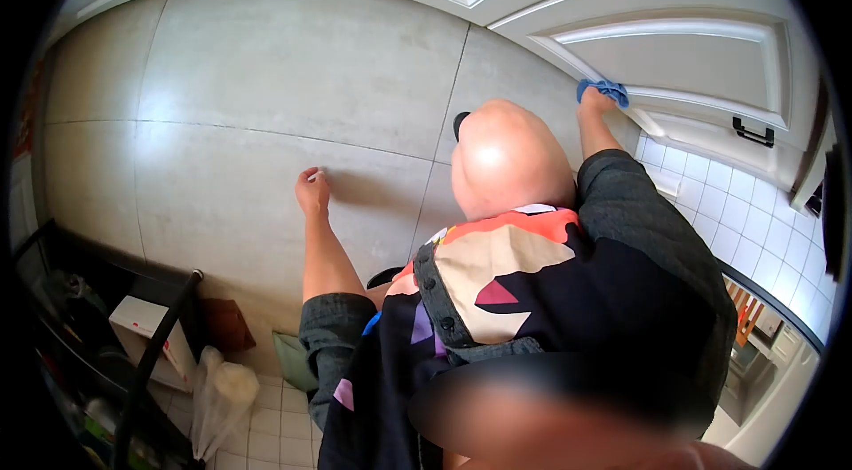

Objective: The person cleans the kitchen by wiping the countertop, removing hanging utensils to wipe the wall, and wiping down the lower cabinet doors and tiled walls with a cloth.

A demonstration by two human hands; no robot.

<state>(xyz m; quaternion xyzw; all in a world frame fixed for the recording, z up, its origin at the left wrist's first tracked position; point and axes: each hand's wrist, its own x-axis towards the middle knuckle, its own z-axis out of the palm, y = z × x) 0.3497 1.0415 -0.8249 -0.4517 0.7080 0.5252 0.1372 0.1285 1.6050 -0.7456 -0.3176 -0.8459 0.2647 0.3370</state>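
My right hand [600,102] is closed on a blue cloth [609,92] and presses it against the lower edge of a white panelled cabinet door [674,62]. Over the grey tiled floor [266,71], my left hand [312,191] has its fingers pinched together. A tiny white thing shows at those fingertips, too small to name. Between the two arms is my bare bent knee [510,159].
A black rack [146,363] with a white box [151,337] stands at the lower left, beside a clear plastic bag [232,386] and a green item [293,362]. More white cabinet doors line the top. A black handle [753,132] juts out at right.
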